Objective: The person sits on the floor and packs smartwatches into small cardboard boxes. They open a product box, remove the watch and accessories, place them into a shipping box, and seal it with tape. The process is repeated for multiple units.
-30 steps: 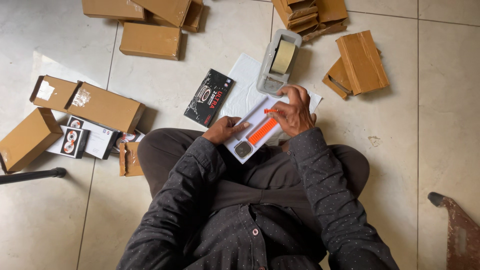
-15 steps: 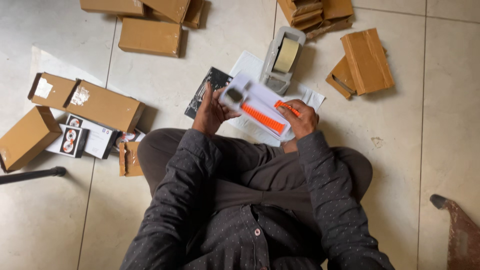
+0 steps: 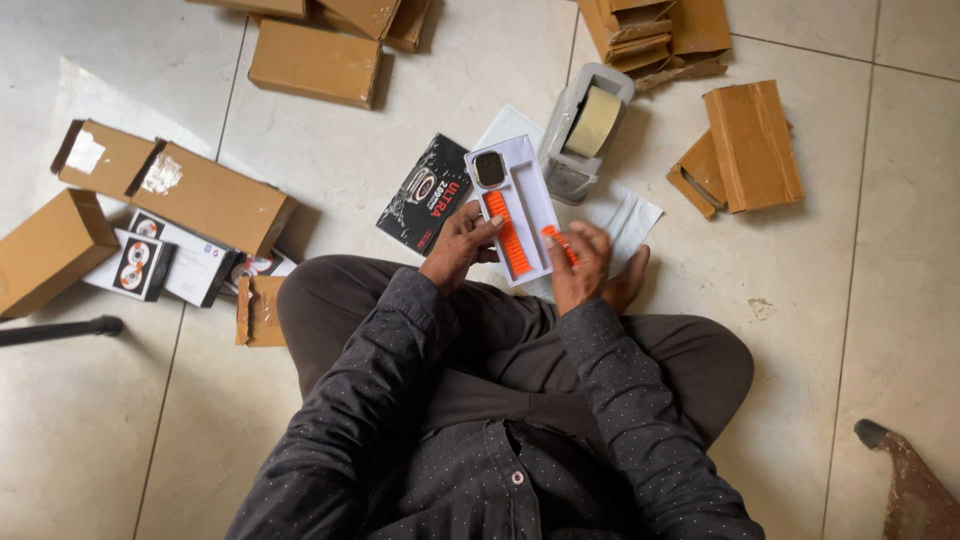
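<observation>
Now both hands grip a white tray (image 3: pixel 523 200) above the lap: the left hand (image 3: pixel 462 245) pinches its near left edge, the right hand (image 3: pixel 585 265) curls round its right side, fingers on an orange strap (image 3: pixel 508 234). Beyond lie a tape dispenser (image 3: pixel 585 130), a black box (image 3: pixel 428 195) and brown cartons (image 3: pixel 215 197) on the floor.

White tray (image 3: pixel 520 205) upright, watch face atop, orange strap (image 3: pixel 508 235) seemingly seated.

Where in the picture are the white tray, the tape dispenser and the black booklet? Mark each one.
white tray (image 3: pixel 527 195), head view, on the bare right side of its inner face.
tape dispenser (image 3: pixel 592 122), head view, on the tape roll.
black booklet (image 3: pixel 425 195), head view, on the middle of its cover.
</observation>
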